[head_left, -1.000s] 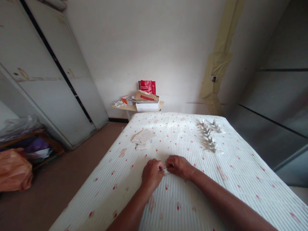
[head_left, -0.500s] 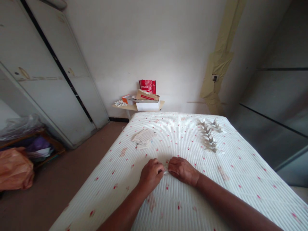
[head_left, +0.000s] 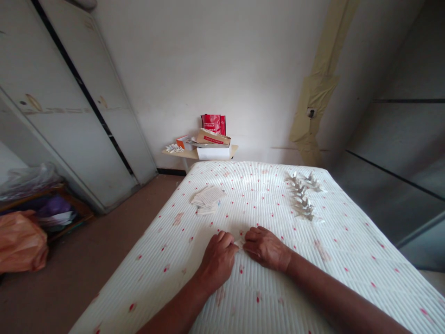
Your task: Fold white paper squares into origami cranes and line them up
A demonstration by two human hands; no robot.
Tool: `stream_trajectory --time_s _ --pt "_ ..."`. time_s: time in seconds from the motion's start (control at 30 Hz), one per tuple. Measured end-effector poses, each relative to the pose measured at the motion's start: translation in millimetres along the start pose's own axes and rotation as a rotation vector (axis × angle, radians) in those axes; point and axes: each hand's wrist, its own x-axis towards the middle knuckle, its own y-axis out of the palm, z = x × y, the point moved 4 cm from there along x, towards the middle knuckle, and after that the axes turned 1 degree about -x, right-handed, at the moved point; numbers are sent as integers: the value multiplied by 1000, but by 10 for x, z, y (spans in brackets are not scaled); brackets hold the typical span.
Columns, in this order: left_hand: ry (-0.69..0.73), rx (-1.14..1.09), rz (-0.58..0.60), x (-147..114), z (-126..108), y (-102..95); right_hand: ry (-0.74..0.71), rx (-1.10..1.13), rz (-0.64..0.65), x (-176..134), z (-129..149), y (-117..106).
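Currently left hand and right hand just apart, both pinching small paper piece between them, mostly hidden. Sits at quilted cover, contact unclear. Loose printed sheets beyond left hand; folded paper pieces clustered farther right.

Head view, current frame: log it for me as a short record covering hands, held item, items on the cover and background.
Left hand: fingers of the left hand pinch a small pale piece
Right hand: the right hand grips the same piece from the other side
Held item detail: mostly hidden by the fingers; exact shape cannot be told
Surface: white ribbed cover with red spots
Beyond hands, left: overlapping printed sheets
Beyond hands, right: cluster of pointed folded figures
Background: red bag behind a white box
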Motion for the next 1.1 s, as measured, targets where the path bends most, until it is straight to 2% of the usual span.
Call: stream_trajectory --time_s 0.2,0.33,0.43,0.5,0.7,0.83,1.1 --pt "70 45 52 -43 -34 -45 149 151 -11 -51 -23 18" --pt "90 65 80 -53 -67 -53 435 439 27 55 -139 69" --pt "71 57 90 -56 -65 -45 643 434 92 146 -191 105" --pt "61 47 87 -58 -58 -38 718 398 83 192 -187 104" --pt "49 42 81 -59 -60 -41 813 292 105 231 -108 92" --pt "45 51 84 -56 -66 -55 800 296 105 242 -112 91" --pt "46 66 71 -57 -67 -57 788 346 32 79 -353 132"
